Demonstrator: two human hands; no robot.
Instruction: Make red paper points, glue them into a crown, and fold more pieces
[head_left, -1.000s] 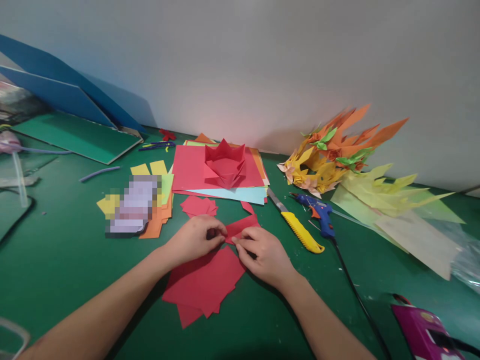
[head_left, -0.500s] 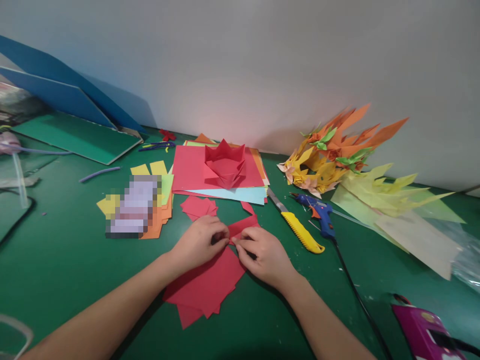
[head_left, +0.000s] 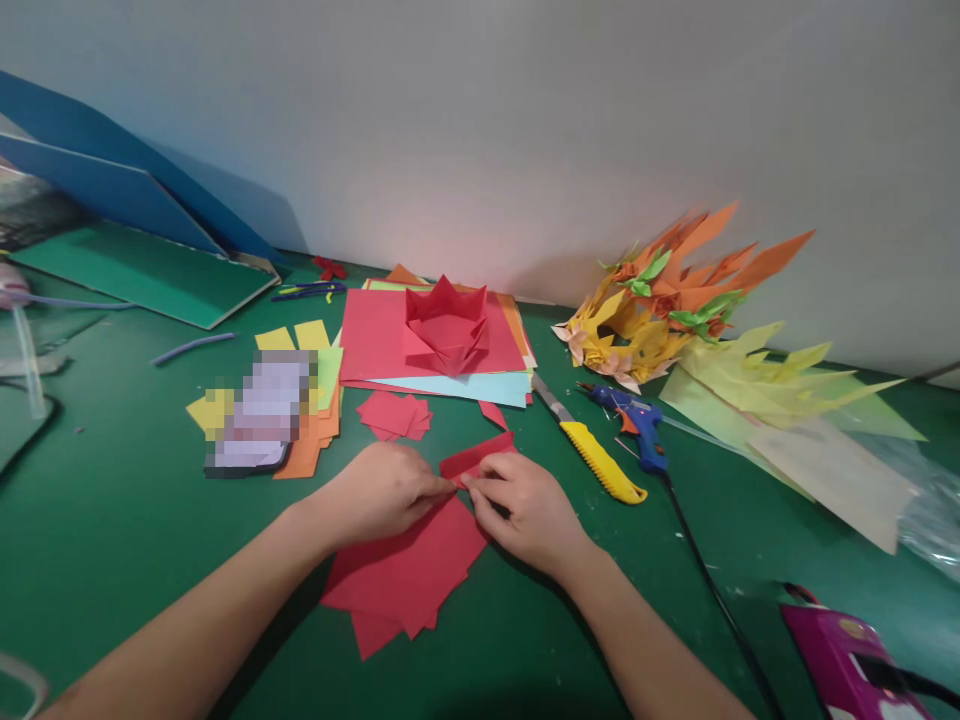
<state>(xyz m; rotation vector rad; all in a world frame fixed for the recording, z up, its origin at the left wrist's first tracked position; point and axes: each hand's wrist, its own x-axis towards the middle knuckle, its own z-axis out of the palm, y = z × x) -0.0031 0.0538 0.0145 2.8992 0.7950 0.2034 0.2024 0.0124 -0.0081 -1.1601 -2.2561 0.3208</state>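
Note:
My left hand [head_left: 379, 493] and my right hand [head_left: 517, 508] meet over a small red paper piece [head_left: 480, 456] on the green table. Both pinch its near edge with closed fingers and press it down. Under and in front of the hands lies a loose pile of red paper squares [head_left: 409, 575]. A small stack of folded red pieces [head_left: 394, 415] lies just beyond my left hand.
A red folded paper crown [head_left: 444, 325] sits on a stack of coloured sheets [head_left: 375, 345]. A yellow utility knife [head_left: 596, 458] and blue glue gun [head_left: 634, 425] lie right of my hands. Paper flowers [head_left: 660, 300] lean on the wall. A magenta object [head_left: 847, 660] sits at bottom right.
My left hand's fingers have flattened and slid right along the red piece's fold. The right hand has barely moved.

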